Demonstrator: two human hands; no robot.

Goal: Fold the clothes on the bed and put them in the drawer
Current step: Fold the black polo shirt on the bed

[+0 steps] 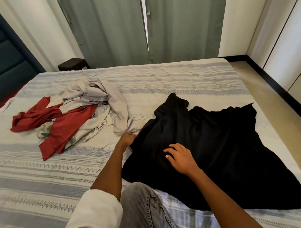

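A black garment (216, 145) lies spread out on the right half of the bed (45, 170). My left hand (128, 138) grips its left edge, fingers curled around the cloth. Relaxed fingers of my right hand (180, 158) rest on top of the black fabric near its middle. To the left lies a rumpled pile: a red garment (65, 124) and a grey garment (93, 95), with a patterned piece (44, 131) partly under the red one. No drawer is in view.
My knee in grey jeans (141, 209) rests on the bed's near edge. Grey curtains (142, 28) hang behind the bed. A dark stool (73, 64) stands at the far left corner, a blue headboard (4, 60) on the left, white wardrobe doors (289, 38) and floor on the right.
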